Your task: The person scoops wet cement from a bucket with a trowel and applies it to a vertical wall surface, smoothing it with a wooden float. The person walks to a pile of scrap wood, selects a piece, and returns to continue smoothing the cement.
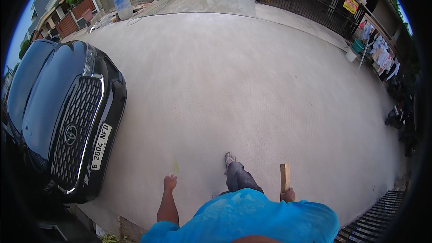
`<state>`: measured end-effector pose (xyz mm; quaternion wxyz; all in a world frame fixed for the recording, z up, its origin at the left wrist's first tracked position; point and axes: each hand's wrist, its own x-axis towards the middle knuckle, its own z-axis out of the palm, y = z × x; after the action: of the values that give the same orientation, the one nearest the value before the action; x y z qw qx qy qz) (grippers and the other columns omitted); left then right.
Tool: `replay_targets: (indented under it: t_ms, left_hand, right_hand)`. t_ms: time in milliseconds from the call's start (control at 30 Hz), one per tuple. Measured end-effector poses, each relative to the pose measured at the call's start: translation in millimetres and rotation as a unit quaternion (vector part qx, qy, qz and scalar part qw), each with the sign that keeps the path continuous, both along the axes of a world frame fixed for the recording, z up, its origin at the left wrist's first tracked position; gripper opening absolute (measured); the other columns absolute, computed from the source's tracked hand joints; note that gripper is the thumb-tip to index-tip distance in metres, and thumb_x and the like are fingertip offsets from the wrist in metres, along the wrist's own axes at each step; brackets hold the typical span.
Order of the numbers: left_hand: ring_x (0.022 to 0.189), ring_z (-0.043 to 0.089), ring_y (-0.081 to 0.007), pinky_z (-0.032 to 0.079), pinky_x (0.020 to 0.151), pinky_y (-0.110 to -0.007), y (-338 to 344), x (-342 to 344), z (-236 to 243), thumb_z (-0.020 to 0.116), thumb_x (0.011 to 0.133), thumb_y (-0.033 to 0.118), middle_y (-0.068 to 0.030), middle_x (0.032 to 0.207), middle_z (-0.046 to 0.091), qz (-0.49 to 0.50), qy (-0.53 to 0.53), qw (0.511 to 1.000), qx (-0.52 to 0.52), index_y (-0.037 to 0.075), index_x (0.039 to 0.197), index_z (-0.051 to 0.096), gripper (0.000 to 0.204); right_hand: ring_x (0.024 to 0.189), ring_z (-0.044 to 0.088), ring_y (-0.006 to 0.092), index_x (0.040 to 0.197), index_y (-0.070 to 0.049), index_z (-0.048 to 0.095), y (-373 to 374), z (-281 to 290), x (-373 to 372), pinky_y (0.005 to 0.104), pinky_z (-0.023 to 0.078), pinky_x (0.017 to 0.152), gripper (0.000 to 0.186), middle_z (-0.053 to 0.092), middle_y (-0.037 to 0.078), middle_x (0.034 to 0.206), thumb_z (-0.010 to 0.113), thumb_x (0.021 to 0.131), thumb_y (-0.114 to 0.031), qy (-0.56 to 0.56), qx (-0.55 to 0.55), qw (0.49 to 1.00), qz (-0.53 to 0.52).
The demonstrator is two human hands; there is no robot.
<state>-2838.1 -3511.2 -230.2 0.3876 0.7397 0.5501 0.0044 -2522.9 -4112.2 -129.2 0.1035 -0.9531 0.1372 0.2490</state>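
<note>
My left hand [170, 182] hangs out in front to the left, its fingers closed. From it sticks up a thin, blurred yellow-green object [176, 167], with something pale at its base; I cannot make out its kind. Low on the right, my right hand [289, 195] grips a short wooden plank [285, 176] near its lower end, and the plank points away from me. One sandalled foot [230, 158] is forward on the concrete between the two hands.
A dark car [85, 126] stands close on my left. Pale concrete paving [225, 81] stretches ahead. Far left is a blue drum [123, 6]. On the right are a laundry rack [381, 54], a teal bucket [358, 45] and motorbikes [397, 114]; black metal bars [373, 218] lie near right.
</note>
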Motion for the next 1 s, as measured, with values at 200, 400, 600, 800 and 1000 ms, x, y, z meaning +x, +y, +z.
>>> replay_targets:
  t_ms: [200, 400, 600, 800, 1000]
  left_hand:
    - [0.102, 0.068, -0.0360, 0.054, 0.087, -0.043, 169, 246, 39, 0.064, 0.088, 0.028, -0.0197, 0.108, 0.071, -0.027, -0.089, 0.995, 0.025, 0.007, 0.115, 0.068, 0.035]
    - [0.102, 0.068, -0.0331, 0.054, 0.087, -0.040, 257, 359, 61, 0.064, 0.088, 0.027, -0.0178, 0.107, 0.071, -0.076, -0.022, 0.996, -0.051, 0.007, 0.113, 0.070, 0.033]
    - [0.104, 0.068, -0.0305, 0.053, 0.090, -0.042, 351, 380, 4, 0.062, 0.086, 0.034, -0.0136, 0.110, 0.072, 0.142, 0.070, 0.977, -0.139, 0.011, 0.113, 0.071, 0.036]
    - [0.108, 0.065, -0.0328, 0.052, 0.093, -0.041, 499, 455, -43, 0.062, 0.084, 0.035, -0.0139, 0.112, 0.071, 0.140, 0.167, 0.955, -0.201, 0.013, 0.110, 0.072, 0.035]
    - [0.109, 0.065, -0.0332, 0.050, 0.095, -0.044, 777, 661, -10, 0.062, 0.085, 0.036, -0.0182, 0.111, 0.070, 0.057, 0.114, 0.991, -0.034, 0.013, 0.113, 0.072, 0.038]
  right_hand:
    - [0.110, 0.064, 0.0413, 0.114, 0.000, 0.056, 182, -13, 182, 0.0498, 0.051, 0.096, 0.048, 0.065, 0.026, 0.116, 0.076, 0.077, -0.024, 0.030, -0.008, 0.999, -0.035]
    - [0.111, 0.063, 0.0386, 0.116, -0.006, 0.056, 518, 22, 467, 0.0484, 0.052, 0.092, 0.053, 0.065, 0.020, 0.115, 0.077, 0.073, -0.029, -0.045, 0.097, 0.990, 0.090]
    - [0.108, 0.064, 0.0378, 0.123, -0.002, 0.054, 844, 19, 691, 0.0467, 0.052, 0.089, 0.058, 0.066, 0.019, 0.113, 0.077, 0.076, -0.027, -0.208, 0.268, 0.906, 0.254]
    - [0.098, 0.066, 0.0345, 0.128, -0.004, 0.048, 1021, 9, 802, 0.0431, 0.051, 0.087, 0.063, 0.068, 0.019, 0.105, 0.080, 0.076, -0.020, -0.150, 0.313, 0.904, 0.248]
    - [0.100, 0.066, 0.0383, 0.123, -0.007, 0.048, 1058, -14, 876, 0.0478, 0.054, 0.086, 0.062, 0.066, 0.022, 0.105, 0.079, 0.071, -0.018, -0.022, 0.159, 0.976, 0.144]
